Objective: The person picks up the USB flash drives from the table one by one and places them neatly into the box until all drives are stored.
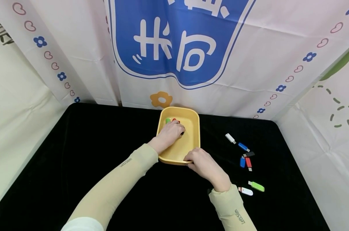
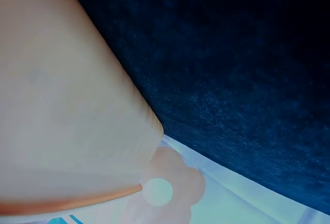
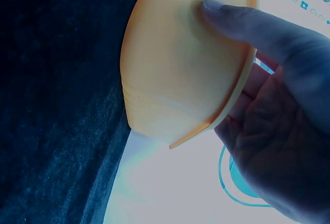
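Observation:
A yellow tray (image 1: pixel 194 128) sits near the back of the black table. My left hand (image 1: pixel 170 133) reaches into it with fingers bent down around a small black USB stick (image 1: pixel 182 132), mostly hidden by the fingers. Just beyond that hand, a green USB stick (image 1: pixel 168 121) and a red one (image 1: pixel 174 120) lie in the tray, partly covered. My right hand (image 1: pixel 202 162) grips the tray's near right corner. In the right wrist view, the thumb (image 3: pixel 224 17) presses the outer wall and the fingers pass over the rim. The left wrist view shows only the tray's outside wall (image 2: pixel 67 95).
Right of the tray lie loose USB sticks: a white one (image 1: pixel 230 138), blue ones (image 1: pixel 243 147), a black one (image 1: pixel 250 154), a red one (image 1: pixel 248 162), a green one (image 1: pixel 257 186) and a white one (image 1: pixel 246 191). A printed curtain (image 1: pixel 264 64) stands behind the table.

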Action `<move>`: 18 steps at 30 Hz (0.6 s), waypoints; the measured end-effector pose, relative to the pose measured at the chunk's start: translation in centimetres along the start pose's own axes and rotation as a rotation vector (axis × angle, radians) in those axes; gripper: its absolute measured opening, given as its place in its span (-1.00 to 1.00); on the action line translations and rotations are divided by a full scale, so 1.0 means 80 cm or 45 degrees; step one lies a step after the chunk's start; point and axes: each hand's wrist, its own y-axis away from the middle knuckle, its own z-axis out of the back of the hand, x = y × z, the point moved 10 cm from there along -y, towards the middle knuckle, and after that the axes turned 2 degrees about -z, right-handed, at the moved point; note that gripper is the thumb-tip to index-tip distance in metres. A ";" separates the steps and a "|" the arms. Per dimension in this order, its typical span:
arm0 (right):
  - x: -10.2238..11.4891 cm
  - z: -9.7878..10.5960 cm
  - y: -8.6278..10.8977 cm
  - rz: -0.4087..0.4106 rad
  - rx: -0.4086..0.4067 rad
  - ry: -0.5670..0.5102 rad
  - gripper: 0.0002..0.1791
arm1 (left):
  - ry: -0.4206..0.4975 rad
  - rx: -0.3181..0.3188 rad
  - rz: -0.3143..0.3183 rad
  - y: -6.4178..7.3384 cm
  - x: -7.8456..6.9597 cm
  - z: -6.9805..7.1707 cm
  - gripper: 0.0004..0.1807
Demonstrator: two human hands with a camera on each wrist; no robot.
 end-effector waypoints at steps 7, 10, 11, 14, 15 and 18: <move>0.001 0.001 -0.001 -0.002 -0.015 -0.008 -0.83 | -0.022 0.029 0.015 -0.007 0.006 -0.004 -0.83; 0.001 0.001 0.000 -0.006 -0.015 -0.015 -0.84 | -0.036 0.044 0.018 -0.010 0.009 -0.005 -0.80; 0.001 0.001 0.000 -0.007 -0.014 -0.015 -0.84 | -0.032 0.042 0.020 -0.011 0.010 -0.005 -0.80; 0.001 0.001 0.000 -0.010 -0.016 -0.017 -0.85 | -0.002 0.031 0.029 -0.013 0.012 -0.005 -0.83; 0.001 0.002 0.000 -0.010 -0.017 -0.018 -0.85 | 0.009 0.027 0.033 -0.013 0.013 -0.005 -0.84; 0.001 0.002 0.000 -0.011 -0.018 -0.017 -0.85 | 0.030 0.018 0.042 -0.014 0.015 -0.005 -0.88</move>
